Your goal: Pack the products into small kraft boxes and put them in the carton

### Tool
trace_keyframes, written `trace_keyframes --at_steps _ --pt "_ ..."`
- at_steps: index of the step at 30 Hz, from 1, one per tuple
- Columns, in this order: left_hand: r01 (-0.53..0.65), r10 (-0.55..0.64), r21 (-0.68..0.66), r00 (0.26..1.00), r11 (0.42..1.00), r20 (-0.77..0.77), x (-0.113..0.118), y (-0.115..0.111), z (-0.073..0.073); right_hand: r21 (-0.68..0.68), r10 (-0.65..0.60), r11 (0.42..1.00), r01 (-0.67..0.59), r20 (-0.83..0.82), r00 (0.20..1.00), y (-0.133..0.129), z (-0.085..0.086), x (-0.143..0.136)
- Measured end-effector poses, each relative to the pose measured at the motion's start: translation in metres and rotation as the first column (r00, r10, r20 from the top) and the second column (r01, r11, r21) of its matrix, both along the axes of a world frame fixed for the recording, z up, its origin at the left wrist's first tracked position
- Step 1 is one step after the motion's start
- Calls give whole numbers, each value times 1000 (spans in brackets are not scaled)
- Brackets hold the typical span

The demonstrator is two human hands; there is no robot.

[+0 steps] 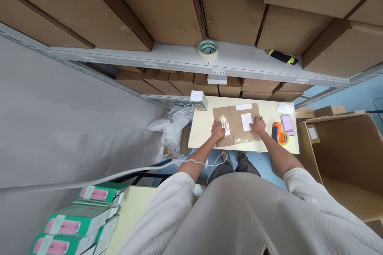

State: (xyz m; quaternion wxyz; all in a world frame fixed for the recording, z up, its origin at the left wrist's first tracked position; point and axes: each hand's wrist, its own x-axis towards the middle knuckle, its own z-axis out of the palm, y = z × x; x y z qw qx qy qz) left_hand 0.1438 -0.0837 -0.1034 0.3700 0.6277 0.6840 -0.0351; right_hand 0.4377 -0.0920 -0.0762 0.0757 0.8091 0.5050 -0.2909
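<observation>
A flat piece of brown cardboard (236, 121) lies on the pale table, with a fold line across it, white labels and shiny clear tape. My left hand (218, 130) grips its left edge, fingers bent and thumb near a strip of clear tape (224, 124). At the right edge, my right hand (258, 124) holds the cardboard, its thumb by a white label (247, 122). The undersides of both hands are hidden. Right of the cardboard lies an orange tape dispenser (279, 133) with a yellowish roll. A green and white box (198, 100) stands at the table's back left.
Cardboard boxes (161, 10) fill the shelves ahead; a tape roll (208, 50) and a black-and-yellow utility knife (283, 57) lie on the shelf edge. A large open carton (353, 151) stands right. A white cable (134, 171) crosses at left, above green boxes (70, 225).
</observation>
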Motion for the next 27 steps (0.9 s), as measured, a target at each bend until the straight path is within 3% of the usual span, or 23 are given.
trace_keyframes --at_steps 6,11,17,23,27 --pt "-89 90 -4 995 996 32 1 13 -3 9 -22 1000 22 1 1000 9 -18 5" --pt "-239 235 23 965 971 120 -1 25 1 43 -113 993 114 -6 994 10 -17 9" --pt "-363 340 100 921 926 192 -5 34 16 149 -219 963 223 -42 975 13 3 16" --pt "-445 367 190 866 875 339 -3 37 41 244 -309 917 317 -68 948 8 32 27" --pt "-460 323 250 837 852 442 -1 40 60 349 -262 897 271 -74 962 -5 48 42"
